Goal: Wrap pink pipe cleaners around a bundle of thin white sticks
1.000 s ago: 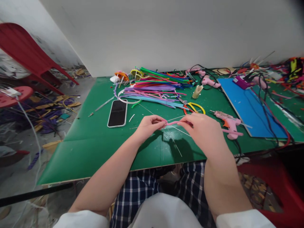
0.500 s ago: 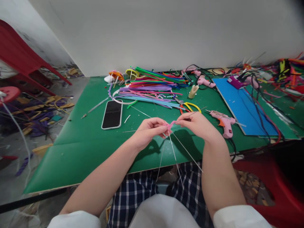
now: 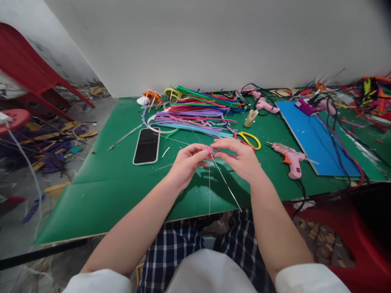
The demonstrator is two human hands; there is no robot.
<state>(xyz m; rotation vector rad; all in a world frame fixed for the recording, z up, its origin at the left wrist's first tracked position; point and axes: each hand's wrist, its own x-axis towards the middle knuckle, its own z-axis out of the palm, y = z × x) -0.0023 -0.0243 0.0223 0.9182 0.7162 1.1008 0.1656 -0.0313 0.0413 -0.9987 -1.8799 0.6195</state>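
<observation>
My left hand (image 3: 190,162) pinches a small fuzzy pink piece (image 3: 210,150), perhaps pipe cleaner, above the front of the table. Thin pale wires (image 3: 225,181) stick out from it in several directions, some down towards my lap. My right hand (image 3: 240,159) has its thumb and fingers closed at the right side of the pink piece, touching it. What lies between those fingertips is partly hidden. Beyond my hands lies a bundle of coloured pipe cleaners (image 3: 195,118). Yellow-and-red handled scissors (image 3: 251,140) rest just behind my right hand.
A phone (image 3: 146,146) lies left of my hands, near a white headband (image 3: 151,124). A pink glue gun (image 3: 290,158) with a cable is at the right, before a blue board (image 3: 317,142). The green table (image 3: 100,203) ends close to my lap. Red chairs stand on both sides.
My right hand has come in leftwards and turned, its fingers now against the pink piece. The pink piece has shifted slightly up and left, and the hanging wires have swung.
</observation>
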